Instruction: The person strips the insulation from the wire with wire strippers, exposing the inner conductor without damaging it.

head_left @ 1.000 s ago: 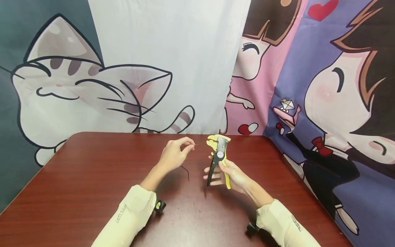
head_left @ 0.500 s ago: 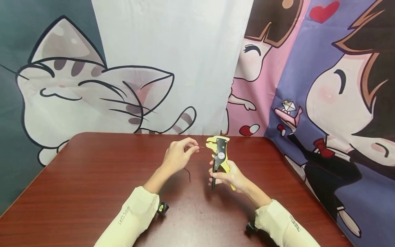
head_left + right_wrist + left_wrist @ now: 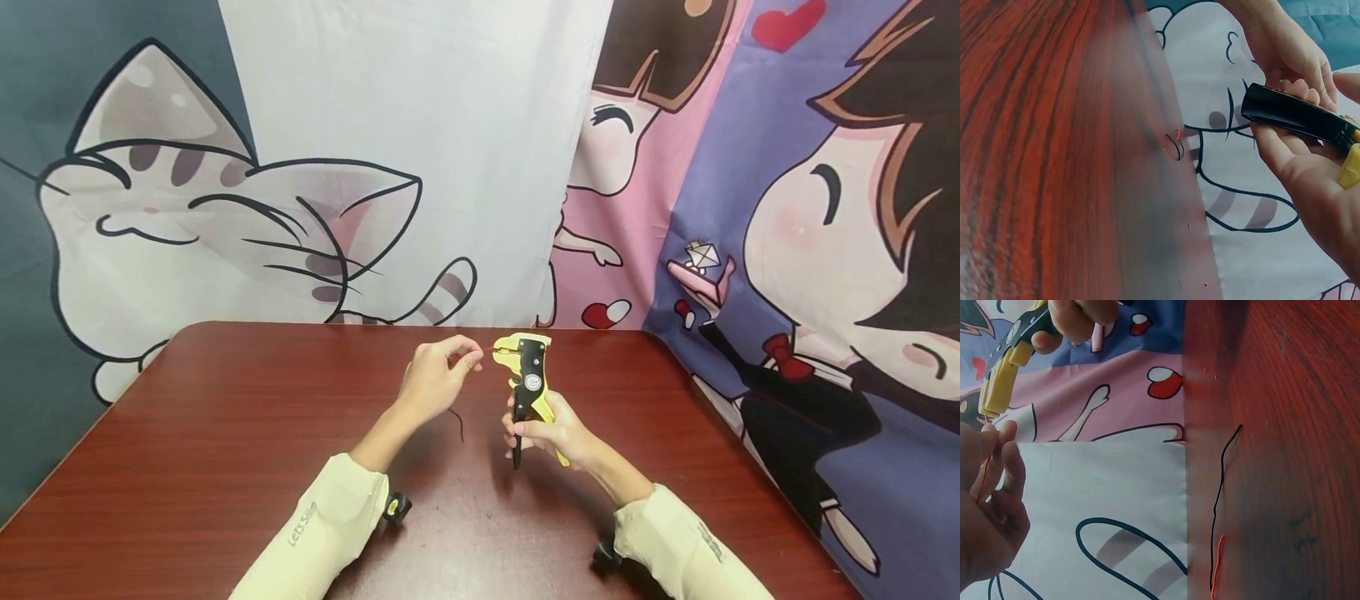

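Note:
In the head view my left hand (image 3: 431,379) pinches a thin wire between thumb and fingers. The left wrist view shows this wire (image 3: 984,478) as red, running up to the stripper's nose. My right hand (image 3: 558,429) grips a yellow and black wire stripper (image 3: 533,362) by its handles, upright above the table, with its mouth facing my left fingertips. Wire tip and stripper mouth meet in the left wrist view. From the right wrist, the black handle (image 3: 1294,114) lies across the fingers of my right hand (image 3: 1316,178), and my left hand (image 3: 1288,53) is behind it.
A black wire (image 3: 1216,494) and a short red wire (image 3: 1218,562) lie on the reddish-brown wooden table (image 3: 247,433). Tiny red bits (image 3: 1189,225) are scattered near them. Cartoon-printed cloth (image 3: 420,125) hangs behind the table and along its right side.
My left hand has moved slightly right with the wire. The stripper has turned more upright and shifted left over the last half second, bringing its mouth to the wire tip.

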